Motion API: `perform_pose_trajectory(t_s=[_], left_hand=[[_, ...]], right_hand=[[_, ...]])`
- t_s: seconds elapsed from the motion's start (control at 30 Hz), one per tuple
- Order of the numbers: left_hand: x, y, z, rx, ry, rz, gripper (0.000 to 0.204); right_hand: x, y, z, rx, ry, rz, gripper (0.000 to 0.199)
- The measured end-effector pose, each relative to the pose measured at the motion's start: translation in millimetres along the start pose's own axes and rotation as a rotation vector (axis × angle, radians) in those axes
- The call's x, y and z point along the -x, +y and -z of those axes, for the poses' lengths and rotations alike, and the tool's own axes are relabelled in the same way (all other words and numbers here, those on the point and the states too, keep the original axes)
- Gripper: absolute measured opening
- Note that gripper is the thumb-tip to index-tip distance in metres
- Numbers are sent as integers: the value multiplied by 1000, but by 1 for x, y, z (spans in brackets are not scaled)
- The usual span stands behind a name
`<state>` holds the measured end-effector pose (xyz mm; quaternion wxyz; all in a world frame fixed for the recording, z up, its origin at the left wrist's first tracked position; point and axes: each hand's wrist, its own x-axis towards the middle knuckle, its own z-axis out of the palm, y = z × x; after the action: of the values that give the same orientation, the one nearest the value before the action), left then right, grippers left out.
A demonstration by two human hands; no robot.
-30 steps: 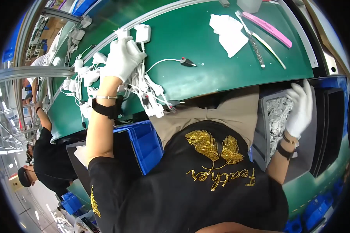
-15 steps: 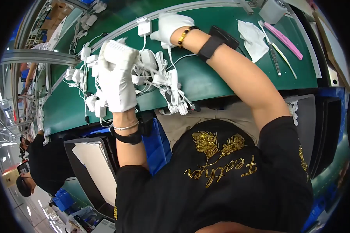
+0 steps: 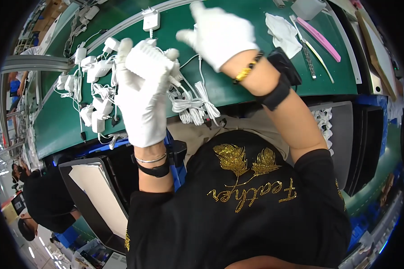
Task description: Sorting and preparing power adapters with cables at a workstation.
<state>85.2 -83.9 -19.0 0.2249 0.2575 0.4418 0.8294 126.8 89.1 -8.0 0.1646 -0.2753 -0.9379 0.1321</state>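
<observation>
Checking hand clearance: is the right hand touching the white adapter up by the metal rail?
Apart. The head view shows bare green tabletop between the gloved right hand and the white adapter.

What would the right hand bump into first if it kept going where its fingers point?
Probably the metal rail, just past the right hand, though depth is hard to judge.

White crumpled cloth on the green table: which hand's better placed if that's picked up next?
Right, probably: the white-gloved right hand is nearer the white crumpled cloth, its visible fingers spread. The white-gloved left hand is farther off and seems to hold a ribbed white plastic block.
</observation>
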Motion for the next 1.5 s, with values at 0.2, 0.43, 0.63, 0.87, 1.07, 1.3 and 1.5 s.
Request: perform_pose_trajectory(t_s=[0.2, 0.43, 0.63, 0.87, 1.07, 1.3, 1.5], left_hand=[[12, -5, -16, -53, -54, 67, 81], [27, -8, -29, -51, -46, 269, 88], [31, -23, -44, 3, -115, 352, 84], [54, -47, -52, -39, -182, 406, 74], [71, -60, -56, -252, -223, 175, 67], [51, -50, -63, -86, -93, 322, 42], [27, -51, -70, 295, 65, 551, 49]], right_hand=[[-17, 16, -39, 6, -81, 31, 58], [42, 35, 45, -1126, -164, -207, 61], [115, 71, 30, -1547, -117, -199, 65], [150, 70, 13, -1613, -14, -145, 67], [166, 84, 1, -1385, 19, -16, 68], [166, 81, 16, -1202, 45, 26, 64], [162, 73, 9, -867, 105, 97, 55]])
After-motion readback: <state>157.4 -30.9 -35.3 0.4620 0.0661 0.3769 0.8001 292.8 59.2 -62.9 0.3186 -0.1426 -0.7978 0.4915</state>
